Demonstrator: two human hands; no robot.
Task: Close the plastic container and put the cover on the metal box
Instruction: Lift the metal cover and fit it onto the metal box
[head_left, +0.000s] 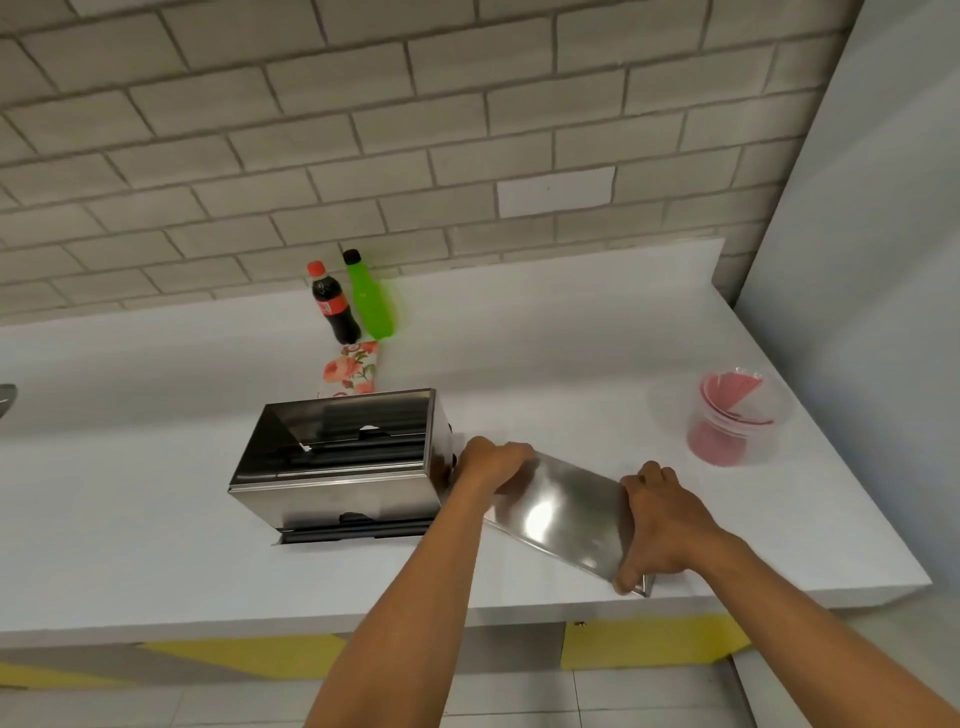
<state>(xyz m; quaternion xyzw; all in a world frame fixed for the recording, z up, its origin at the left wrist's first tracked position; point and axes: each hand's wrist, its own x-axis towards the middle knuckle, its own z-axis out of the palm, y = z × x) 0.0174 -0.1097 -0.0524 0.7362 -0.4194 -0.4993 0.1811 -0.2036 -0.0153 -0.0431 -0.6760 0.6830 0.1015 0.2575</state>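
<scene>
a shiny, rectangular metal cover sits tilted at centre right of the frame, its flat face mirror-bright. the left hand clasps its upper left end and the right hand clamps its lower right end, both arms reaching up from the bottom edge. just left stands the open metal box on the smooth white counter. at right, well apart, stands the clear round plastic container with red contents.
</scene>
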